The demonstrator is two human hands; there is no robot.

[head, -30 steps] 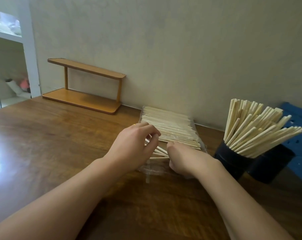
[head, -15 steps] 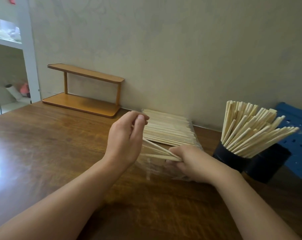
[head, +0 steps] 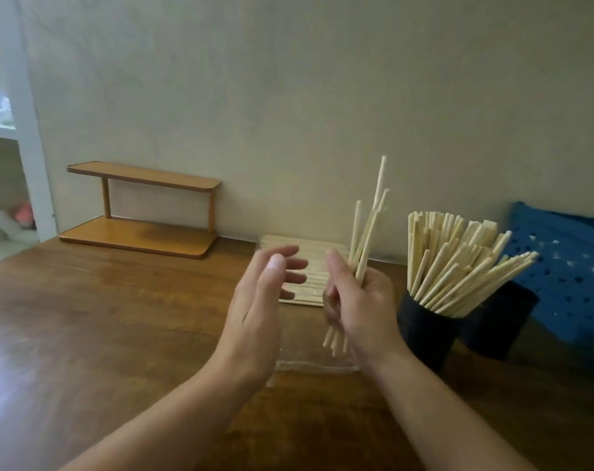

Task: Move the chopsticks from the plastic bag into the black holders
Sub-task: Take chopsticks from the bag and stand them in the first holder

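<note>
My right hand [head: 360, 300] grips a small bundle of pale wooden chopsticks [head: 367, 232], held nearly upright above the table, tips pointing up. My left hand [head: 265, 300] hovers just left of it with fingers spread and holds nothing. Behind both hands a clear plastic bag [head: 309, 363] lies flat, with more chopsticks [head: 302, 256] stacked in it. To the right stands a black holder [head: 424, 331] crammed with chopsticks [head: 458, 263] fanning to the right. A second black holder [head: 496, 324] stands behind it, its contents hidden.
A small two-tier wooden rack [head: 142, 212] stands against the wall at the back left. A blue perforated crate [head: 567, 266] sits at the far right behind the holders. The brown wooden table [head: 101, 334] stretches left and toward me.
My right hand has lifted a bundle of chopsticks out of the bag and turned it upright. My left hand has let go and opened beside it.
</note>
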